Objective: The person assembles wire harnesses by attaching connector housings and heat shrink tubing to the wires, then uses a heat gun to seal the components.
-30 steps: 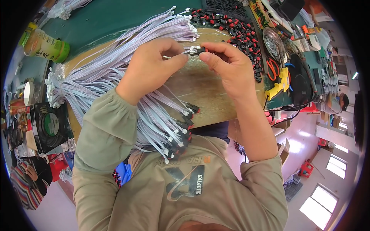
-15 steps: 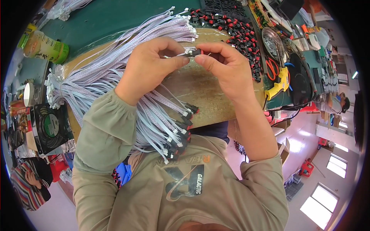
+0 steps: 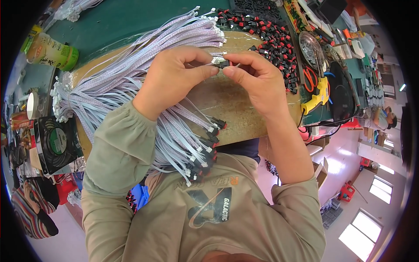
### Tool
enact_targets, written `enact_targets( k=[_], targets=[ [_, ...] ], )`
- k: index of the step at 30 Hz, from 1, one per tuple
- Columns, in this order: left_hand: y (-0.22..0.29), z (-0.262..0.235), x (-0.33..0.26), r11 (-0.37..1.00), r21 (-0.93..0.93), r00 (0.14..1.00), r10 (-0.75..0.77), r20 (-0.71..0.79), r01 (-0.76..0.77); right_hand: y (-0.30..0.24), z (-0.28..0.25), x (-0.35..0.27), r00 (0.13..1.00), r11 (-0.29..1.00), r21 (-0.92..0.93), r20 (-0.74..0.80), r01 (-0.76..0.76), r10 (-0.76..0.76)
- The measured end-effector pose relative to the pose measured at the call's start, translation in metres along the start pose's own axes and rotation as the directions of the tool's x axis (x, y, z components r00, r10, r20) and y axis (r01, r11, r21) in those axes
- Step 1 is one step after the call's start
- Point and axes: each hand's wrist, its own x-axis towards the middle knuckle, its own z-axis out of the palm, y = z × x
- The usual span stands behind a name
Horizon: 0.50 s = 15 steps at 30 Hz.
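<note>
Over the wooden board, my left hand [image 3: 174, 78] pinches the end of a ribbon cable with a white connector [image 3: 217, 60]. Opposite it, my right hand [image 3: 262, 78] grips a small black-and-red plug part [image 3: 225, 64] between thumb and forefinger. The two pieces meet between my fingertips; how far one sits inside the other is hidden. Beneath and left of my left hand spreads a bundle of white ribbon cables [image 3: 104, 94]. Several cables near my body end in black-and-red plugs [image 3: 205, 146]. Beyond my right hand lies a pile of loose black-and-red parts [image 3: 275, 39].
A yellow glue gun [image 3: 319, 96] lies at the right by orange-handled scissors [image 3: 310, 78] and a round metal dish [image 3: 310, 46]. On the left stand a plastic bottle [image 3: 50, 51] and a black fan [image 3: 56, 140]. Another person in striped sleeves [image 3: 26, 214] is at the lower left.
Both hands stay pinched together, with slight finger shifts; the white connector shows more plainly now. At the lower left, the other person's arm has moved.
</note>
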Motion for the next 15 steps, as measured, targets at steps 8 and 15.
enact_targets(
  k=[8, 15],
  targets=[
    [-0.006, 0.002, 0.001, 0.999, -0.045, 1.0, -0.01, 0.008, 0.01, 0.005, 0.005, -0.01, 0.989, 0.988, 0.06, -0.031, -0.143, 0.145],
    [0.008, 0.005, -0.004, 0.976, 0.201, 0.984, 0.051, 0.171, -0.085, 0.016, -0.005, -0.028, 0.989, 0.988, -0.046, -0.028, -0.149, 0.147]
  ],
)
